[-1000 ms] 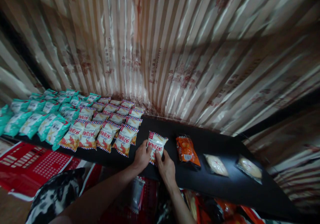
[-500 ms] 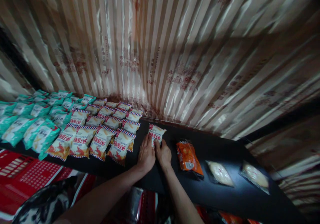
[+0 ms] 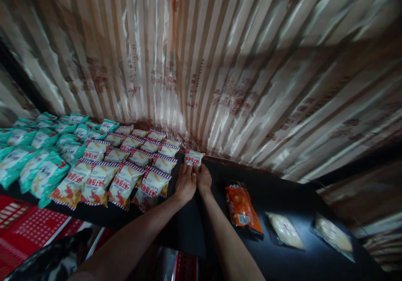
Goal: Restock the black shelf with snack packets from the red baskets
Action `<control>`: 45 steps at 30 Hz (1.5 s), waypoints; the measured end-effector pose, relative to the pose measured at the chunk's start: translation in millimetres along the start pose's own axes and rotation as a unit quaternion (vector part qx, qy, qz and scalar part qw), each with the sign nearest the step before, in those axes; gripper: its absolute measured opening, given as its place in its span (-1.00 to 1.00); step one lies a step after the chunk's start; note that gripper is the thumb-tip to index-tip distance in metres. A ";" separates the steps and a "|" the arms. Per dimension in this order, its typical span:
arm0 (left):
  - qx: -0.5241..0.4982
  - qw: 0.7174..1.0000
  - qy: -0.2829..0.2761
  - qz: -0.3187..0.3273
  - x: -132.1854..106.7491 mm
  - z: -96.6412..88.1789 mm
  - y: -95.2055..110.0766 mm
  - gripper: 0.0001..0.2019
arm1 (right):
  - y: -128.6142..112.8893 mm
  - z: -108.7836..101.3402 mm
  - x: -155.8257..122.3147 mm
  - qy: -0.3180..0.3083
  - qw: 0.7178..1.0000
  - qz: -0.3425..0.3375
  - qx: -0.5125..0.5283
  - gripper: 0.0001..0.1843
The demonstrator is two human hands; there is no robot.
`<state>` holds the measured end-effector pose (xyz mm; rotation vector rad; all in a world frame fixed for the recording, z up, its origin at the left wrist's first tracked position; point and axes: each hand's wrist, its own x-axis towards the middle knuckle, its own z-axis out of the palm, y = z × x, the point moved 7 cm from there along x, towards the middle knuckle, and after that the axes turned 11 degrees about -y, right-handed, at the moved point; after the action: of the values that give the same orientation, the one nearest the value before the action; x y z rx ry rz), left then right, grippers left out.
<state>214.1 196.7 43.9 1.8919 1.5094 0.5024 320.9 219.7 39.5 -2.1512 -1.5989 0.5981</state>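
Both of my hands reach over the black table point(image 3: 282, 189) to one white snack packet with red print point(image 3: 194, 157), which lies near the table's back edge by the curtain. My left hand point(image 3: 186, 183) and my right hand point(image 3: 203, 178) sit side by side, fingers closed on the packet's near edge. Just left of it lie rows of several like packets point(image 3: 125, 168) with red and blue striped edges.
Several teal packets point(image 3: 37, 147) fill the table's left end. An orange packet point(image 3: 242, 207) and two clear packets with pale contents point(image 3: 285, 230) point(image 3: 334, 235) lie to the right. A striped shiny curtain point(image 3: 220, 63) hangs behind. Red printed material point(image 3: 28, 226) lies below at left.
Both hands have pushed the white packet away from me, from the table's front part to its back edge beside the rows. The camera has tilted slightly.
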 end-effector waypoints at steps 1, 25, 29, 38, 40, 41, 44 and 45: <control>-0.002 1.000 0.000 -0.007 3.1 -1.2 -0.5 -0.52 | -1.7 1.4 3.2 -0.003 1.000 -0.002 0.006 -0.59; 0.021 0.996 0.047 -0.068 24.3 -23.0 2.2 -0.56 | -21.5 10.7 24.1 -0.030 0.996 0.011 0.080 -0.44; 0.037 0.997 0.055 -0.027 28.9 -18.3 3.8 -0.57 | -21.7 11.3 23.0 0.009 0.997 -0.030 0.072 -0.42; 0.003 0.997 0.074 -0.018 29.8 -13.6 -2.8 -0.56 | -16.3 16.7 21.7 0.013 0.992 -0.078 0.102 -0.42; 0.002 0.996 0.085 -0.014 24.6 -13.5 0.0 -0.56 | -13.9 16.4 16.2 0.032 0.990 -0.093 0.101 -0.42; 0.002 0.996 0.088 -0.016 21.6 -12.6 1.0 -0.55 | -12.4 16.6 12.8 0.042 0.990 -0.099 0.096 -0.41; 0.003 0.997 0.073 -0.019 12.0 -6.1 3.6 -0.54 | -6.0 18.7 1.5 0.066 0.989 -0.105 0.084 -0.41; 0.002 0.998 0.065 -0.018 8.4 -3.4 4.2 -0.54 | -3.8 19.2 -2.9 0.074 0.988 -0.106 0.082 -0.42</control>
<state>217.0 205.2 48.5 1.8627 1.6259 0.6158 306.5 219.0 26.0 -1.8341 -1.6110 0.4729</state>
